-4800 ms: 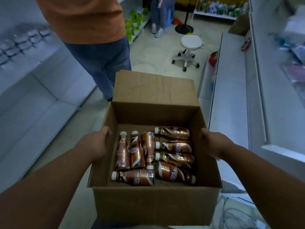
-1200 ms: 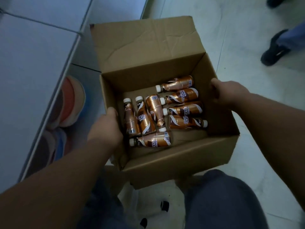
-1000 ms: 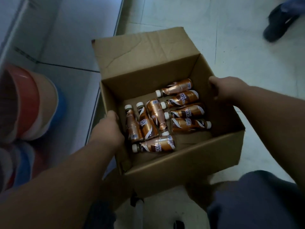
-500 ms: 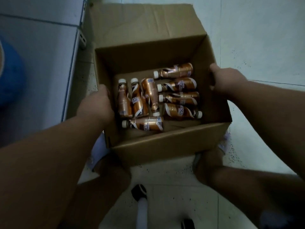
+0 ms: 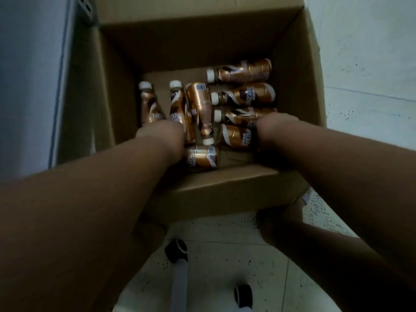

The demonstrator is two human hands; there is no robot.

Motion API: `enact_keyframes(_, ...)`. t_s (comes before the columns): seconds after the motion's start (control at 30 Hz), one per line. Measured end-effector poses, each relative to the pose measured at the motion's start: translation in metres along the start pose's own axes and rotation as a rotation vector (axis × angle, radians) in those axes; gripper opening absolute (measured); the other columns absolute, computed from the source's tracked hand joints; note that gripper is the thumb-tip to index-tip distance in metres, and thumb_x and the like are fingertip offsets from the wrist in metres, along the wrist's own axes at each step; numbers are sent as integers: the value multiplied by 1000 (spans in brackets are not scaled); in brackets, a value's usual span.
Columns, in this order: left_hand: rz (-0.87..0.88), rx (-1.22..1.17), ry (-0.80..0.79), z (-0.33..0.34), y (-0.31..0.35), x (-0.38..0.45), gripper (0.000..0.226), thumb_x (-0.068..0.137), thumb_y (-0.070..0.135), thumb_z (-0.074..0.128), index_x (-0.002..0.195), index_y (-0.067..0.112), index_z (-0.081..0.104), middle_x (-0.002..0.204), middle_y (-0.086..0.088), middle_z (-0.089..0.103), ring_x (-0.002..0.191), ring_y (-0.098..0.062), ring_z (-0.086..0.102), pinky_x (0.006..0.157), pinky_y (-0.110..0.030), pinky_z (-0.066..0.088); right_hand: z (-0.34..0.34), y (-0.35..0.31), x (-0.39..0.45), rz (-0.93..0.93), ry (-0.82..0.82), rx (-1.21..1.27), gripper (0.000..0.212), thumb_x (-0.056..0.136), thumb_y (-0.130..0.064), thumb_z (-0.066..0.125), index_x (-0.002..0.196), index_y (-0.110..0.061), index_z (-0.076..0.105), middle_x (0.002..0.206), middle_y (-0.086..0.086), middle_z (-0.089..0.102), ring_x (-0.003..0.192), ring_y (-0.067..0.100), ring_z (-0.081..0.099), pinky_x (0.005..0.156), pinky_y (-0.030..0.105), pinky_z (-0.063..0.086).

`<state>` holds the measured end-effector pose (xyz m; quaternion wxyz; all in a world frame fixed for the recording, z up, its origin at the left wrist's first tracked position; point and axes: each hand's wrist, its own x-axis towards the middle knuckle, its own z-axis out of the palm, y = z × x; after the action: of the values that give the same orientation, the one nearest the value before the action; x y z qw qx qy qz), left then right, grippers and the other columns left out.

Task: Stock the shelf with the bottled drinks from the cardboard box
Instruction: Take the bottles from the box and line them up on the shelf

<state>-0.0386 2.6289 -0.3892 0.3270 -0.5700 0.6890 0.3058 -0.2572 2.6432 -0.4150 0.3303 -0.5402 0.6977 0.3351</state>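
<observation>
Though clearly at the grab-the-first-bottles step, can't actually tell what the fingers are doing. Left hand [image 5: 161,131] down inside the cardboard box [image 5: 198,192], over the lower ends of the two bottles nearest the box's left wall. Right hand [image 5: 276,124] down inside too, on the row stacked against the box's right wall, around the third one from the box's far wall. Fingers of both tucked under the knuckles and wrists, so apart, curled or clamped: no idea. Looks like one bottle per hand, but just a guess.

Bottled drinks [image 5: 243,70] all lying flat on the box bottom, eight or so, none out yet. Shelf [image 5: 29,75] just beside the box's left wall, pale and smooth. So basically zero percent stocked.

Next move, probably: close around a bottle body, lift straight up past the box's tall walls, swing over the left wall to the shelf, stand it upright.

Materials: shiny copper-brown shrink sleeves, likely slick, so better gripped at the narrow waist below the white screw caps. Round bodies, likely to roll once neighbours go. Box plain brown corrugated, matte, a bit creased. Speckled pale tile floor [image 5: 360,64] outside the box's right wall.
</observation>
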Motion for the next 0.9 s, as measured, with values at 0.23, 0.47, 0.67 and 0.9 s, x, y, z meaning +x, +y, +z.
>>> enact_keyframes(0.23, 55, 328, 5, 37, -11, 22, 29, 90, 22, 55, 117, 14, 61, 120, -11, 55, 102, -29, 58, 75, -40, 48, 35, 1, 20, 34, -129, -87, 23, 89, -18, 57, 111, -11, 59, 114, 12, 59, 107, 30, 57, 93, 44, 47)
enact_keyframes(0.47, 246, 558, 65, 45, -18, 22, 33, 91, 36, 52, 120, 23, 61, 123, -10, 50, 108, -28, 53, 85, -43, 48, 22, 8, 21, -33, -232, -4, 31, 79, -21, 72, 108, -19, 61, 91, 4, 57, 88, 23, 57, 89, 44, 51)
enact_keyframes(0.67, 203, 59, -66, 5, -9, -21, 54, 90, 43, 57, 137, 25, 38, 125, -8, 57, 109, -26, 56, 86, -38, 49, -11, 3, -25, -83, -21, 111, 33, 88, -27, 64, 118, -17, 56, 108, 8, 58, 100, 24, 57, 90, 40, 47)
enact_keyframes(0.9, 194, 22, 178, -71, -8, -121, 64, 85, 30, 69, 141, 27, 39, 130, -7, 49, 113, -29, 54, 89, -38, 48, -89, -25, -132, -257, 272, -19, 46, 84, -32, 66, 125, -13, 56, 105, 10, 64, 88, 26, 58, 74, 34, 48)
